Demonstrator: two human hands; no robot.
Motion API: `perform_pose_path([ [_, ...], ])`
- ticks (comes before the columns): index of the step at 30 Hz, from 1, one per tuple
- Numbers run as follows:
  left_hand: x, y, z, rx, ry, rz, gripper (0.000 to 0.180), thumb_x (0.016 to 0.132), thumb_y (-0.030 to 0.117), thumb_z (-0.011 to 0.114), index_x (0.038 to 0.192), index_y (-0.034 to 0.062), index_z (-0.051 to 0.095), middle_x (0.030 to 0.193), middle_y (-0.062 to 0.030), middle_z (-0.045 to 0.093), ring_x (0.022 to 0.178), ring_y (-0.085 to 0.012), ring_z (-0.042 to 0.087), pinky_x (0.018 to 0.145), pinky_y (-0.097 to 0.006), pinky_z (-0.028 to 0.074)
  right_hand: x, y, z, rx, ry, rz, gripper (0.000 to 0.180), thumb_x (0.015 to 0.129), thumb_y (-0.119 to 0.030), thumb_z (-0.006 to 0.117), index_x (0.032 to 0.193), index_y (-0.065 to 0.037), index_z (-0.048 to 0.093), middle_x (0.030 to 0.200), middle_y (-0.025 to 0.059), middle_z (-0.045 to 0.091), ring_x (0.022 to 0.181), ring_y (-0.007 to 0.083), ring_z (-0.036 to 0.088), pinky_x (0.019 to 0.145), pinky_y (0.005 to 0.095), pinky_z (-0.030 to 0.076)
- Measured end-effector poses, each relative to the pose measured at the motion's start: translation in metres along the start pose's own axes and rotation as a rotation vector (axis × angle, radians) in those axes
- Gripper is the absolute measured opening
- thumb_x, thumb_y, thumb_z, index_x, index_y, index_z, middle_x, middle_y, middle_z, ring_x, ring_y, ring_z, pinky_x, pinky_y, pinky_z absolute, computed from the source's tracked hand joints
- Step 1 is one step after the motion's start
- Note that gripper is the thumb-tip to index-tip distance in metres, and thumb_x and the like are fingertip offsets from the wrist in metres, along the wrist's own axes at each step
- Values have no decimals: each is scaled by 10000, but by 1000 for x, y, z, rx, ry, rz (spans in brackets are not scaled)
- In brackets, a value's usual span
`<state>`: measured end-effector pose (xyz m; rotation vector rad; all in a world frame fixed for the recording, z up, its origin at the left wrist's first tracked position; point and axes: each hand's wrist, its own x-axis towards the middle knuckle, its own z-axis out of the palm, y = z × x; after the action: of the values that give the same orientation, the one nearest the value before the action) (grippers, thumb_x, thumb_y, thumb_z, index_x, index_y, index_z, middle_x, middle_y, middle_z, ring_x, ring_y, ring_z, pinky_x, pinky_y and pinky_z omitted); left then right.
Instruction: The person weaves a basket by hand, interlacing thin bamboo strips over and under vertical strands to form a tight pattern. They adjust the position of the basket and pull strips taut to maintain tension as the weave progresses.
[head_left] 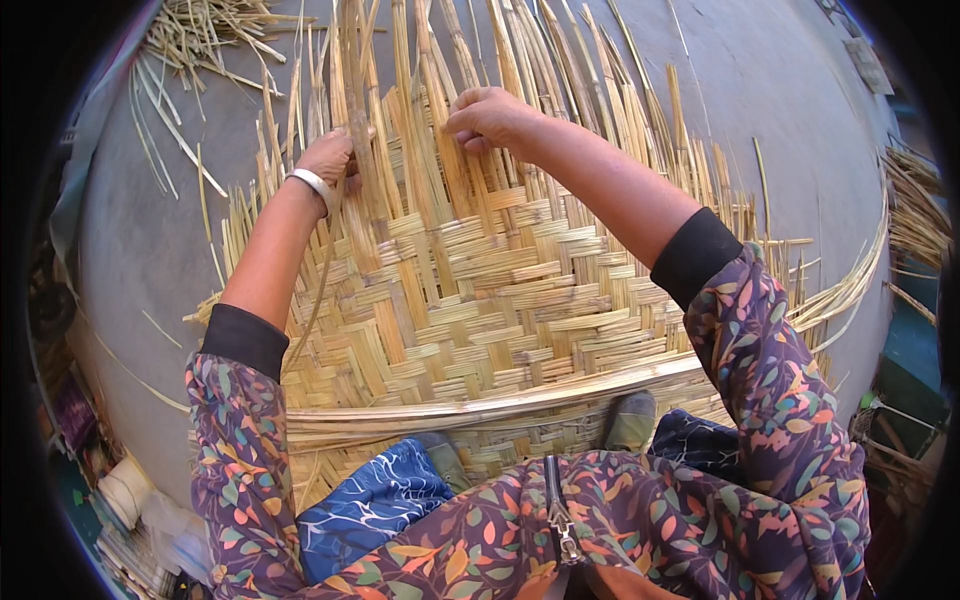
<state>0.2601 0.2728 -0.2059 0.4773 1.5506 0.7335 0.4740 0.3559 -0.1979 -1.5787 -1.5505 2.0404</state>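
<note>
A large woven mat of flat, straw-coloured split strips (480,310) spreads over the floor in front of me, its weave a zigzag of bundled strips. Loose upright strips (545,60) fan out from its far edge. At the far left of the weave, my left hand (330,157), with a white bangle on the wrist, is closed around a bundle of strips (362,150). My right hand (485,118) pinches other strips near the middle of the far edge; its fingertips are partly hidden. Both feet rest on the near part of the mat, behind a long raised band of strips (500,393).
A pile of loose strips (205,40) lies on the grey floor (800,150) at the far left. More bundled strips (915,205) lie at the right edge. A white roll (125,492) and clear plastic (175,525) sit at the lower left.
</note>
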Motion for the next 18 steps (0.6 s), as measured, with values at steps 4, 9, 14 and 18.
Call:
perform_pose_path([
  [4,-3,-3,-7,-67,-116,49,150,840,192,647,909,99,551,747,22,586,653,-95,588,531,-241,485,-2,1,4,85,-44,-26,256,821,-147,649,993,-4,525,885,102,588,757,154,596,695,261,551],
  [9,-3,-9,-11,-93,-182,107,288,816,107,664,1053,52,511,852,-30,640,738,-136,649,594,-252,541,-4,-7,14,-147,-72,7,327,813,-212,669,1030,2,553,929,127,605,862,163,592,745,286,505],
  [14,-9,-7,-4,-28,-65,187,294,821,100,655,1071,55,507,907,-57,651,788,-154,656,634,-283,553,-1,-4,18,-135,-152,45,387,788,-219,699,1087,-17,558,970,106,616,906,191,575,844,339,441],
  [18,-11,-11,-6,-117,-85,193,284,825,100,652,1070,62,514,905,-60,646,814,-164,654,680,-303,558,-9,0,18,-64,-174,-26,381,804,-206,681,1115,-29,549,996,98,616,943,178,574,886,335,428],
])
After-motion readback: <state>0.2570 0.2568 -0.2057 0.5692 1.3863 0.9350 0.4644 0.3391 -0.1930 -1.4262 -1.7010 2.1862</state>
